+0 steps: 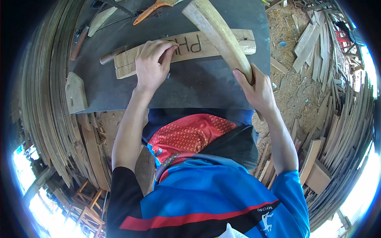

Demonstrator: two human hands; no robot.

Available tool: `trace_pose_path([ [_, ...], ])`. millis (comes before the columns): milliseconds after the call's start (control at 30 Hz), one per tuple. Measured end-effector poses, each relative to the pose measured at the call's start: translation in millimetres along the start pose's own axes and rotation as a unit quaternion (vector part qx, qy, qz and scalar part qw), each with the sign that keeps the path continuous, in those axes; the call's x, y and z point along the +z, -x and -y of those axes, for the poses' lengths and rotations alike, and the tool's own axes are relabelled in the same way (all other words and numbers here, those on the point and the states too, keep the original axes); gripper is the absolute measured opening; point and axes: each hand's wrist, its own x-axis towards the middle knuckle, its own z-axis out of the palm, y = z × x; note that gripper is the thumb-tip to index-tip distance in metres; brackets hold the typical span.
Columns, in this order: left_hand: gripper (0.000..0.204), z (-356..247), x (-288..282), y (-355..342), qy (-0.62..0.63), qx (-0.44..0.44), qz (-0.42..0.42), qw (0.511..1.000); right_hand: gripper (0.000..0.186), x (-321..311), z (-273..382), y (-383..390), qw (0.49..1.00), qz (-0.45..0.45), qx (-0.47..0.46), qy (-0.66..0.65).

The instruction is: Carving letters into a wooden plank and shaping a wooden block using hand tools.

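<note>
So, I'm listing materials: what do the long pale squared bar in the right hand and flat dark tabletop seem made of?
The bar: likely bare wood; pale, dull, mottled.
The tabletop: perhaps painted board or metal sheet; even, dark, no visible grain.

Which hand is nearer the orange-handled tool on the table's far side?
Left: the left hand is over the pale board, on the near side of the orange-handled tool. The right hand grips the wooden bar, farther right.
</note>
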Motion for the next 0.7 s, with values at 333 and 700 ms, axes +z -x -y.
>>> trace_pose_path([
  [333, 0.008, -1, 6, 2, -0.039, -0.017, 0.003, 0.999, 0.048, -3, 8, 18, 0.993, 0.048, -0.087, 0.061],
  [700, 0.007, 4, 7, 3, -0.024, 0.026, -0.04, 0.999, 0.045, 1, 2, 41, 0.993, -0.041, -0.1, 0.046],
])
